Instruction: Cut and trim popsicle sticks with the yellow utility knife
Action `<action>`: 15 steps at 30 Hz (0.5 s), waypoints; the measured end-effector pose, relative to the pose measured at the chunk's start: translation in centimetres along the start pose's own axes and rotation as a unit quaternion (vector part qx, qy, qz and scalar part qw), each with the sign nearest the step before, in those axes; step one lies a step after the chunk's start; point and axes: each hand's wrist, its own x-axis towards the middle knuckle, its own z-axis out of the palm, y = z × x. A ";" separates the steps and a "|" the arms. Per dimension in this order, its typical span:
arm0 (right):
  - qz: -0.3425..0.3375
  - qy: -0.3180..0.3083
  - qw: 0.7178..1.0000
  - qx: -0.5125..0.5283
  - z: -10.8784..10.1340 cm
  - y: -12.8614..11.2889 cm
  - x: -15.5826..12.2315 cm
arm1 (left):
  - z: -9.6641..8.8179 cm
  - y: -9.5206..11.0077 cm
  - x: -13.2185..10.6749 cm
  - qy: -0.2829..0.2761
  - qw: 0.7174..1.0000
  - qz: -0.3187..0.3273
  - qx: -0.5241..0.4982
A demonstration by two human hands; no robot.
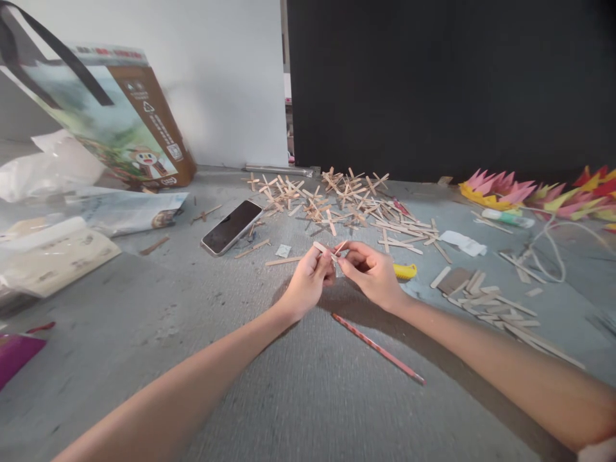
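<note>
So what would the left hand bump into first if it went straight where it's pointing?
Probably the right hand, which sits just ahead of the left hand, though depth is unclear.

Soft, greyish light on my feed; the bare right hand (373,276) shadows the grey textured tabletop (216,398), left edge's smeary.

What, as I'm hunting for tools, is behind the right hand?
A yellow handle, apparently a cutter's, pokes out past the right hand; anything fully behind the hand is covered.
</note>
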 end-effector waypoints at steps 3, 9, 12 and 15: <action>0.004 0.003 1.000 0.005 0.0 -0.1 0.0 | 0.0 0.0 0.1 0.004 1.000 0.000 -0.004; 0.031 -0.004 0.999 0.034 0.1 0.0 0.4 | 0.2 0.0 0.2 0.022 0.999 -0.024 -0.041; 0.043 -0.015 0.997 0.063 0.0 0.5 0.7 | 0.1 -0.4 0.4 0.029 0.997 -0.037 -0.069; 0.057 -0.022 0.995 0.075 -0.1 0.8 1.0 | 0.0 -0.7 0.5 0.028 0.995 -0.048 -0.084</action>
